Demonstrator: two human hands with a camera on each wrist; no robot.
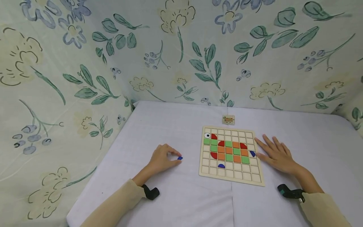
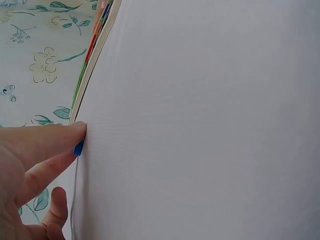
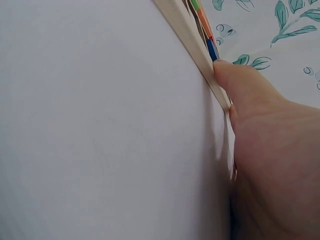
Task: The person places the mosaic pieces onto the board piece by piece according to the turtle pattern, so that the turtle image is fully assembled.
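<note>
My left hand (image 1: 163, 158) pinches a small blue piece (image 1: 180, 158) between thumb and index finger, just above the white cloth, left of the board. In the left wrist view the blue piece (image 2: 78, 148) shows between the fingertips. A square wooden grid board (image 1: 213, 170) lies flat, with green, orange and red pieces, plus a white eye piece (image 1: 207, 135), in its cells. Two blue pieces are on it: a half circle (image 1: 221, 165) low down and a pointed one (image 1: 252, 153) at the right. My right hand (image 1: 278, 156) lies spread, thumb and index finger touching the board's right edge.
A small printed pattern card (image 1: 228, 119) lies behind the board. White cloth (image 1: 158, 126) covers the table, with a seam running toward the front edge. Flowered fabric (image 1: 181, 47) hangs at the back and left. A black wrist camera (image 1: 151, 192) sits on the left wrist.
</note>
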